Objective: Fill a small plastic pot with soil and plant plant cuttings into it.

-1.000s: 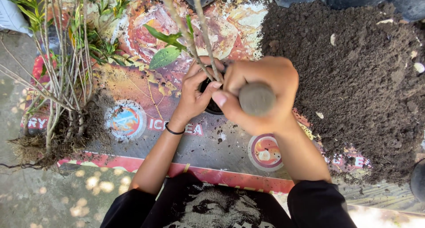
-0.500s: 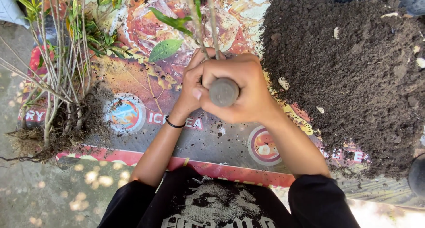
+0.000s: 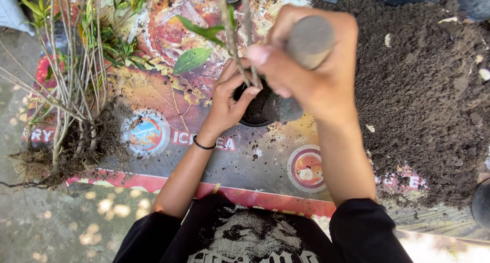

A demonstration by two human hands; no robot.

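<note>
Seedling stems, two thin bare canes w/ a few green leaves up top, stand upright in small black pot, mid-mat, pot part-filled w/ dark soil. Left hand at pot's left rim, fingers pinching stem bases to steady them. Right hand over pot's right side, clenched round grey-brown wooden rod, butt end facing camera; lower tip hidden, so cannot tell if it touches soil. Risks, as judged: rod pressed too near stems could scrape or snap them; pressure off-centre may tip the pot, spill soil; a loose pinch lets stems lean & set crooked; rod could jab left fingertips. Under pot: printed plastic mat. Right: loose soil heap, near pot. Left, well apart: bundle of bare-root seedlings, roots clumped in soil.
</note>
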